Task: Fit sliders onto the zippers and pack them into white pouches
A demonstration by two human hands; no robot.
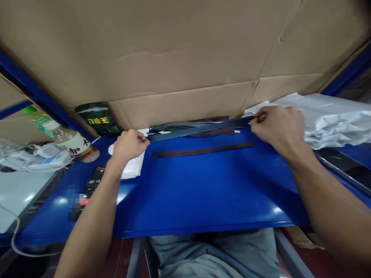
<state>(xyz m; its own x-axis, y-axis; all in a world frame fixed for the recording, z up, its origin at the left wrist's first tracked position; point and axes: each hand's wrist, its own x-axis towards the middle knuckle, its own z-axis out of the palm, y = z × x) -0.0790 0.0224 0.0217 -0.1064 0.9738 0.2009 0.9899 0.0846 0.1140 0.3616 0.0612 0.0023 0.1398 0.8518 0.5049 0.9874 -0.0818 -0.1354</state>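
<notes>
From my remote seat, the biggest thing I saw was the brown cardboard wall (185, 50), which rose beyond both hands and filled the top of the view. Under the hands ran the blue table (203, 193), glossy and bare on the side nearer the body. Crumpled white plastic sheeting (333, 119) lay just outside the right hand (278, 125), and a flat dark slab (344, 166) sat beside that forearm.

The right hand was closed in a fist, pinching one end of a long blue-grey strip (197, 130). The left hand (129, 144) was also curled tight and gripped the other end. The strip was stretched nearly straight between the two hands, slightly above the table, with its right end higher.

A brown strip (203, 150) lay flat on the table just on the near side of the held one, between the hands and touching neither. Behind the held strip, towards the cardboard, a small heap of dark strips (165, 126) was bunched together.

A white pad (133, 168) lay under the left wrist. Outside the left hand lay a tipped bottle (69, 141), with a green pouch (97, 117) beyond it against the cardboard. A phone (94, 181) showing a timer lay beside the left forearm. I could not read the strip's detail.
</notes>
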